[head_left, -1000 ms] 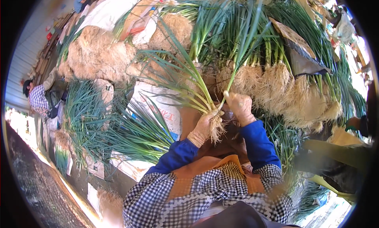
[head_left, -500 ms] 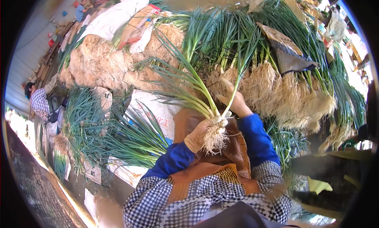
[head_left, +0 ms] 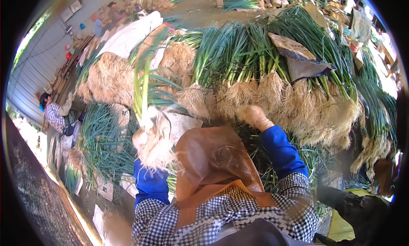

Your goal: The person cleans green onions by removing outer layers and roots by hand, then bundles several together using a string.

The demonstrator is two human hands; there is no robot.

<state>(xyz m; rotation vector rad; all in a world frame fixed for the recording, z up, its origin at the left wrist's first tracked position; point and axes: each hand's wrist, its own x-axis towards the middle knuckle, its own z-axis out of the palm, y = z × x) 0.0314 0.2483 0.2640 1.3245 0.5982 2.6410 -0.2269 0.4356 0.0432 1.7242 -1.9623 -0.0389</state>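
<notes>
Onions [head_left: 147,114] with green leaves and pale roots are standing upright in the left hand [head_left: 142,137], gloved fingers wrapping the bunch just above the roots, over the left edge of the brown apron [head_left: 213,161]. Right hand [head_left: 254,116], also gloved, is reaching into the root ends of the onion pile [head_left: 272,71] ahead; its finger spread cannot be made out.

Stacked onion pile [head_left: 272,75] ahead, roots toward me. My right hand [head_left: 252,115] at its near edge. My left hand [head_left: 142,137] holds a bunch [head_left: 147,118] left of my apron [head_left: 213,161]. Loose onions [head_left: 100,139] lie farther left.
</notes>
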